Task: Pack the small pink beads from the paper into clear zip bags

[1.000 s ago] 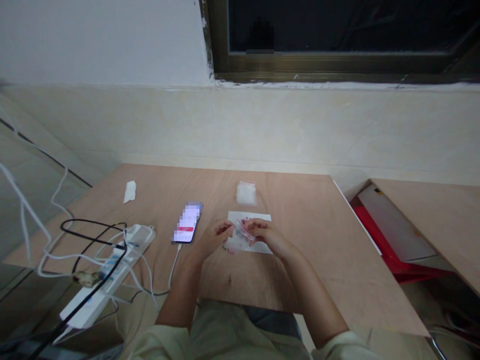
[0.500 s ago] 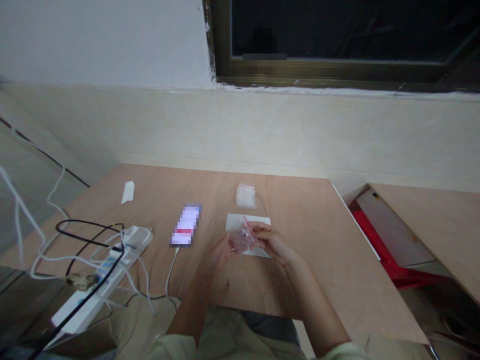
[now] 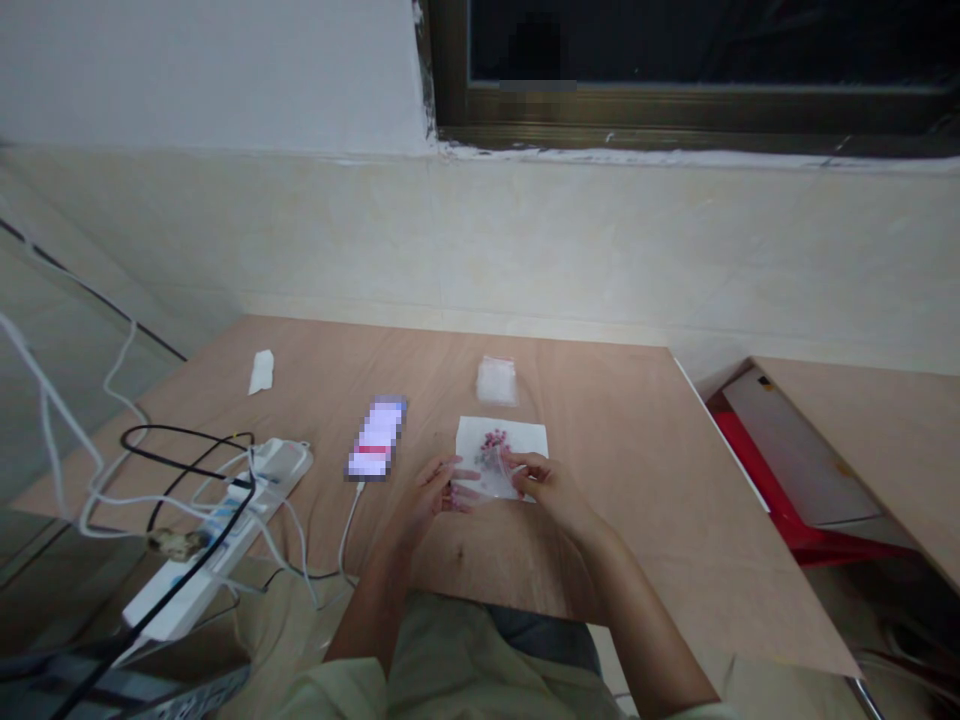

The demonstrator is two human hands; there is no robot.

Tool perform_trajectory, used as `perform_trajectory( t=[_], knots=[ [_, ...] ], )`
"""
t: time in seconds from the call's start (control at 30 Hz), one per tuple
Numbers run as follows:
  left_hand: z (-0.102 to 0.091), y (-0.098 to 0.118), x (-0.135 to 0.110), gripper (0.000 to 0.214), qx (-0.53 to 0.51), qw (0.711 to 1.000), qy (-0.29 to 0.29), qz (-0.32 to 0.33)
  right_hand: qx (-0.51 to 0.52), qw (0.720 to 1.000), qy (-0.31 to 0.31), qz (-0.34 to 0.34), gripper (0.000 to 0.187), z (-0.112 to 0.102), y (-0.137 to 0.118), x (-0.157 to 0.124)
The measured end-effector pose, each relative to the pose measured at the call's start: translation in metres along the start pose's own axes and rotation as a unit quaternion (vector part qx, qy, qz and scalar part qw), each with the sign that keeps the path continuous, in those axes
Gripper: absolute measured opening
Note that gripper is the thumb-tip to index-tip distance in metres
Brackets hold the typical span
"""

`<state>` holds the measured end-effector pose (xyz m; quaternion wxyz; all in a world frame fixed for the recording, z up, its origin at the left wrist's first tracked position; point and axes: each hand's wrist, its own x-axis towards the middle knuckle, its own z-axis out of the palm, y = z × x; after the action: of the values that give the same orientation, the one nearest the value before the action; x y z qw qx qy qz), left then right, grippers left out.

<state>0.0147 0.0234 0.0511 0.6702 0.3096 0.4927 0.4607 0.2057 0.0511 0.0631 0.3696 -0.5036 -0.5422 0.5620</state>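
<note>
My left hand (image 3: pixel 433 492) and my right hand (image 3: pixel 538 477) both pinch a small clear zip bag (image 3: pixel 491 480) just above a white sheet of paper (image 3: pixel 525 441) on the wooden table (image 3: pixel 622 460). A little heap of small pink pieces (image 3: pixel 494 439) lies on the paper, just beyond the bag. Both hands have their fingers closed on the bag's edges. A second small clear bag (image 3: pixel 496 380) with a red strip lies farther back on the table.
A phone (image 3: pixel 376 451) with a lit screen lies left of the paper, a white cable running from it. A white power strip (image 3: pixel 225 530) with tangled black and white cables is at the left. A white scrap (image 3: pixel 261 371) lies far left. Red frame (image 3: pixel 757 480) stands right of the table.
The hands held the bag lifted and tilted above the paper; now it is lower and flatter, and a heap of pink pieces shows on the paper.
</note>
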Motion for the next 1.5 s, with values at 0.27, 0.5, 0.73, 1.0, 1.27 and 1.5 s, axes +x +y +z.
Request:
perform_trajectory(
  t=[0.27, 0.5, 0.73, 1.0, 1.27, 1.5],
  knots=[
    [-0.004, -0.001, 0.010, 0.028, -0.025, 0.999, -0.022, 0.003, 0.030, 0.998, 0.020, -0.052, 0.022, 0.000, 0.006, 0.008],
    [-0.010, -0.005, 0.019, 0.031, -0.073, 0.997, -0.036, 0.015, 0.040, 0.996, 0.075, -0.009, 0.024, -0.002, 0.024, 0.017],
    [-0.014, -0.009, 0.019, 0.031, -0.128, 0.991, -0.029, 0.001, -0.199, 0.963, 0.181, -0.012, 0.017, 0.005, 0.053, 0.014],
    [-0.016, -0.012, 0.013, 0.033, -0.143, 0.989, -0.031, -0.004, -0.291, 0.943, 0.154, -0.042, 0.013, 0.017, 0.057, 0.018],
    [-0.015, -0.010, 0.012, 0.035, -0.120, 0.992, -0.030, 0.016, -0.304, 0.940, 0.145, -0.049, 0.012, 0.017, 0.059, 0.021],
    [-0.008, -0.004, 0.017, 0.033, -0.131, 0.991, -0.017, 0.001, -0.278, 0.944, 0.165, -0.064, 0.014, 0.018, 0.063, 0.022]
  ],
)
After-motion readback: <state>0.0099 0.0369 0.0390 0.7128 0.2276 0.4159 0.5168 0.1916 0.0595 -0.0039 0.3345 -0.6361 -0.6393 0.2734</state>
